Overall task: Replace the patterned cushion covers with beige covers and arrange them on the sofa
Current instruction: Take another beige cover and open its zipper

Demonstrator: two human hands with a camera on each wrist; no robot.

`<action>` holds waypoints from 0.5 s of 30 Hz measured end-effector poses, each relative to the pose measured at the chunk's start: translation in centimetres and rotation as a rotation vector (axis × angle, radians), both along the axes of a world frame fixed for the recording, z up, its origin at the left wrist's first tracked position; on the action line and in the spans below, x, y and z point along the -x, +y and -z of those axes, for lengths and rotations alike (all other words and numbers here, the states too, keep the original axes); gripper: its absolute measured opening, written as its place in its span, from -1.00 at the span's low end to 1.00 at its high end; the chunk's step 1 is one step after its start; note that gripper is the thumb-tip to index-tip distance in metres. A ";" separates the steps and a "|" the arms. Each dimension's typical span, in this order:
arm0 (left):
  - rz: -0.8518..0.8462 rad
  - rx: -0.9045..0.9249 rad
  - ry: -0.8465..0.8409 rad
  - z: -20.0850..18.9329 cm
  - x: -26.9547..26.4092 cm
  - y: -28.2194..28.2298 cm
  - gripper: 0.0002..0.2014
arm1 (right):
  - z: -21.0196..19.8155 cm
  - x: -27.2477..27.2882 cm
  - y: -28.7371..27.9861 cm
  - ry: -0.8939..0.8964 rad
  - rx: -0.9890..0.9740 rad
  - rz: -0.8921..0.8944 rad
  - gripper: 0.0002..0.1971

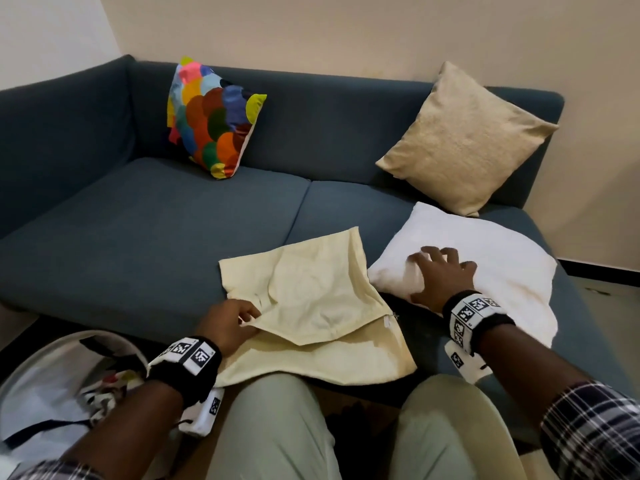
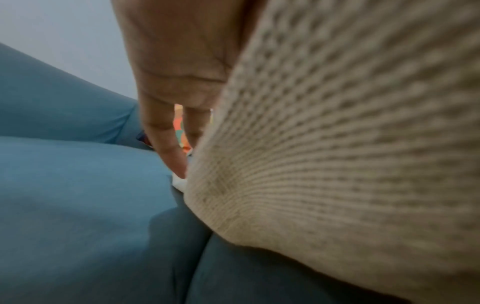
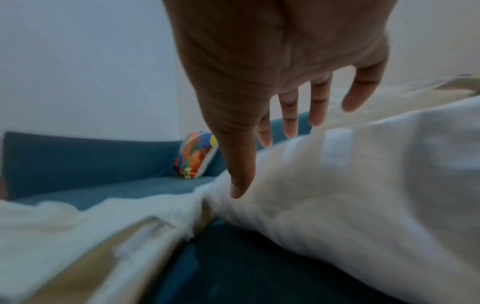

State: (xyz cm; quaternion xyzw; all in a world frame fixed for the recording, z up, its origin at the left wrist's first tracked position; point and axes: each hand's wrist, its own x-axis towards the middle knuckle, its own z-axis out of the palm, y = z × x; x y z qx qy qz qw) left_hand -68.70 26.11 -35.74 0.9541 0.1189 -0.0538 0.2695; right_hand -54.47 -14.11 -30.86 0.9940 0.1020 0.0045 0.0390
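Note:
An empty beige cover lies flat on the sofa seat's front edge, its zip opening towards me. My left hand pinches the upper flap of that opening; the cover fills the left wrist view. A bare white cushion insert lies on the right seat. My right hand hovers just over its near-left corner with fingers spread, thumb tip at the insert. A patterned cushion leans on the backrest at left. A beige-covered cushion leans at the right.
The blue sofa spans the view, with its left seat bare. A white laundry basket with a patterned cloth inside stands on the floor at lower left. My knees are against the sofa front.

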 end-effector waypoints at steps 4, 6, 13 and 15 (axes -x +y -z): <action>-0.024 -0.016 -0.073 -0.5 0.2 -1.4 -0.83 | 0.8 -0.1 -2.1 -0.085 -0.103 -0.020 -0.48; -0.035 -0.056 -0.126 -0.9 0.3 -1.5 -0.62 | -1.0 -0.2 -2.4 -0.183 -0.292 0.043 -0.54; -0.094 -0.032 -0.181 -1.5 0.1 -2.5 -0.57 | -10.5 3.5 -5.5 -0.640 -0.619 -0.030 -0.74; -0.105 0.015 -0.203 -1.3 -0.1 -2.5 -0.70 | -13.5 5.8 -5.6 -0.741 -0.741 -0.110 -0.82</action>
